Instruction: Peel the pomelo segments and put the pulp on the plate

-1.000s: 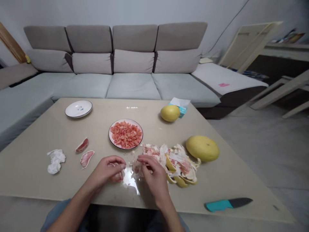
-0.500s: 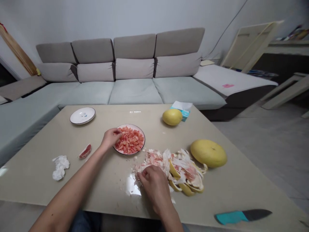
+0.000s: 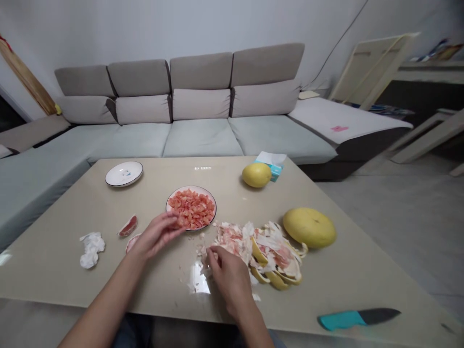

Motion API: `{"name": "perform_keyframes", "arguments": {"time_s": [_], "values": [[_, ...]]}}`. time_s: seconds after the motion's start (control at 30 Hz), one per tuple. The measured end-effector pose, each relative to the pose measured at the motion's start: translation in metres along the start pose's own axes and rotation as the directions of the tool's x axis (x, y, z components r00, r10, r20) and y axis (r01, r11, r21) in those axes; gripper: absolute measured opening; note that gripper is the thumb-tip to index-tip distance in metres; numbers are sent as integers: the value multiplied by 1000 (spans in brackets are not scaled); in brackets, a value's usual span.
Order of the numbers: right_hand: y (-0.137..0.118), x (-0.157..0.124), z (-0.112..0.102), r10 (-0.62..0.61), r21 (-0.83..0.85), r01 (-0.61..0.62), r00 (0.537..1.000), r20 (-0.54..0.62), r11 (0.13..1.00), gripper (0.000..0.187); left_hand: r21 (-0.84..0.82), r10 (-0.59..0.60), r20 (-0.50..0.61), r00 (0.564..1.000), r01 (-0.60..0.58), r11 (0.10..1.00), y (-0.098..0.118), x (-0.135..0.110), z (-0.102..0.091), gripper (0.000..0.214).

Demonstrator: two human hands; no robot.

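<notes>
So the hands are apart here. The left hand [image 3: 157, 235] reaches toward a white plate [image 3: 192, 187] piled with pomelo flesh [image 3: 192, 209], fingertips right at the rim, though I can't really tell if they're holding a bit. The right hand [image 3: 228, 275] is pinched down on a scrap of white pith [image 3: 203, 257], at the near side of a big heap of peel [image 3: 261, 251].

On the table [image 3: 72, 285], one whole pomelo [image 3: 309, 227] sits just right of the heap, and another [image 3: 256, 175] near the far edge, touching a tissue box [image 3: 271, 165]. A teal-handled knife [image 3: 358, 317] lies by the near right edge. Over left there's a pomelo wedge [image 3: 128, 225], a tissue wad [image 3: 92, 250] and a small plate [image 3: 123, 174].
</notes>
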State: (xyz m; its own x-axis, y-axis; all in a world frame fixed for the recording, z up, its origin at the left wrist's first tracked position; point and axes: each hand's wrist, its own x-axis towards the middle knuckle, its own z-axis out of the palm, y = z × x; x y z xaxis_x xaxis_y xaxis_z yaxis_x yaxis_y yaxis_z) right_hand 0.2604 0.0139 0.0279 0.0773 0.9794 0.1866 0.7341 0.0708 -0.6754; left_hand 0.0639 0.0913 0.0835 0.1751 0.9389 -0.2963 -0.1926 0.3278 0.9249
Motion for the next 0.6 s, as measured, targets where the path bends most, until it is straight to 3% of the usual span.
{"name": "perform_keyframes", "arguments": {"time_s": [0.1,0.23,0.4,0.6], "values": [[-8,-4,0,27,143,-32,999,37,989,26,-152,-83,111,990,100,983,-13,-36,7,26],[-24,-8,-4,-93,446,72,995,25,892,37,-280,-126,172,977,171,945,-26,-62,10,22],[-38,-11,-3,-169,520,129,985,29,844,37,-189,-143,202,969,182,965,-35,-64,10,22],[-42,-12,0,-53,590,-17,994,101,807,18,-71,-89,180,980,104,992,-38,-67,8,30]]}}
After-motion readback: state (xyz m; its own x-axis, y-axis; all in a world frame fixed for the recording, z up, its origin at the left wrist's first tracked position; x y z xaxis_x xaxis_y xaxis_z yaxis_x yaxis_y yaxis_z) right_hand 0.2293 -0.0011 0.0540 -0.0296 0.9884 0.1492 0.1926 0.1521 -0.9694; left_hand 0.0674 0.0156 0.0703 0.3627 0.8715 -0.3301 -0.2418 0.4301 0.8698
